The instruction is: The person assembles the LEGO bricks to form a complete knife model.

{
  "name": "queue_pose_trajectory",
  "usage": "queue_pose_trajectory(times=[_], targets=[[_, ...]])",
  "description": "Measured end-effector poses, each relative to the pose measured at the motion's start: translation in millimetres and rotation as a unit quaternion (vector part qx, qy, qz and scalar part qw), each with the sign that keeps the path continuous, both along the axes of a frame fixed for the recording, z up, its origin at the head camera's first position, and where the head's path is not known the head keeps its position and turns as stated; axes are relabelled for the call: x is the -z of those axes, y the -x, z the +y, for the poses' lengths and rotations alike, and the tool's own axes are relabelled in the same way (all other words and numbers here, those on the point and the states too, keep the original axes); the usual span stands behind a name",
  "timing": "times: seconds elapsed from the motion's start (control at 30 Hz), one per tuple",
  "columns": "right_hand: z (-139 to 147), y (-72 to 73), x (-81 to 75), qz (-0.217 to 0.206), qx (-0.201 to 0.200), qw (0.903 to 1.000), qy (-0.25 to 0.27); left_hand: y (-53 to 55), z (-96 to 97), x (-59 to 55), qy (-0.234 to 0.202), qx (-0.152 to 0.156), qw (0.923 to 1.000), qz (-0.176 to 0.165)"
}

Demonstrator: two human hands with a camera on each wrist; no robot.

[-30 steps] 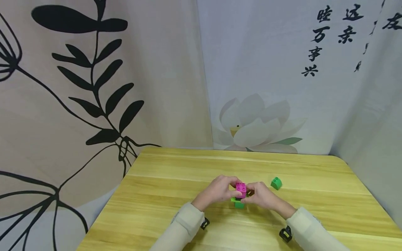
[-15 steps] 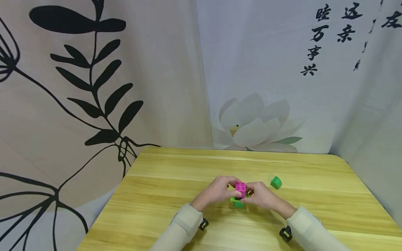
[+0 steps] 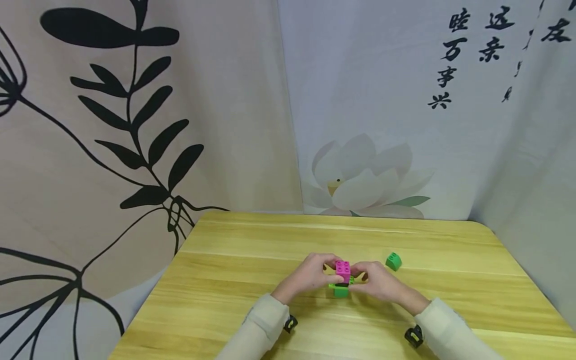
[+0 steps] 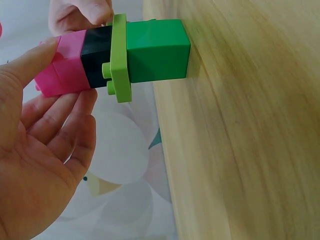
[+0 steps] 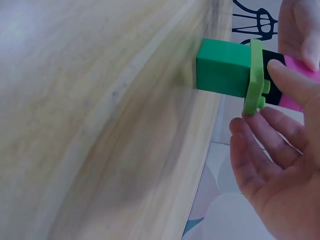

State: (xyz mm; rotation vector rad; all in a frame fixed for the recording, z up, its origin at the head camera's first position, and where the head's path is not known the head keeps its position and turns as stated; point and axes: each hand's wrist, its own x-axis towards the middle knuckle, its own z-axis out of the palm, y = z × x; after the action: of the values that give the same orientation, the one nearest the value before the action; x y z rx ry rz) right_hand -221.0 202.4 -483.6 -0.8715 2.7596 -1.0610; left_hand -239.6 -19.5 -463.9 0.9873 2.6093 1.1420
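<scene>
Pinching studded pink block (image 3: pixel 343 272), left hand (image 3: pixel 309 275), grained tabletop (image 3: pixel 234 270)

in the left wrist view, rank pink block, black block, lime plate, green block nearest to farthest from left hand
1. Pink block: topmost, pinched by the left hand
2. Black block: just below the pink one
3. Lime plate: below the black one
4. Green block: lowest, under the plate
</scene>
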Motion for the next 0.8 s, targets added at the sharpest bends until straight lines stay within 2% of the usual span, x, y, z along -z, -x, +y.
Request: queue_pose_trajectory(times=[0.4,0.67,0.8], targets=[[19.1,-0.9,-6.9,0.041,0.019,0.9989,-0.013,0.5,-1.1,4.6,0.008,-0.004,0.9999,-0.006],[38.1,5.6,-11.6,0.084,0.062,0.9939,-0.038,-0.2,-0.5,6.3,0.026,-0.013,0.9994,-0.018],[48.6,9.5,-14.3,0.087,0.085,0.9915,-0.046,-0.5,-0.6,7.1,0.029,-0.014,0.9993,-0.021]])
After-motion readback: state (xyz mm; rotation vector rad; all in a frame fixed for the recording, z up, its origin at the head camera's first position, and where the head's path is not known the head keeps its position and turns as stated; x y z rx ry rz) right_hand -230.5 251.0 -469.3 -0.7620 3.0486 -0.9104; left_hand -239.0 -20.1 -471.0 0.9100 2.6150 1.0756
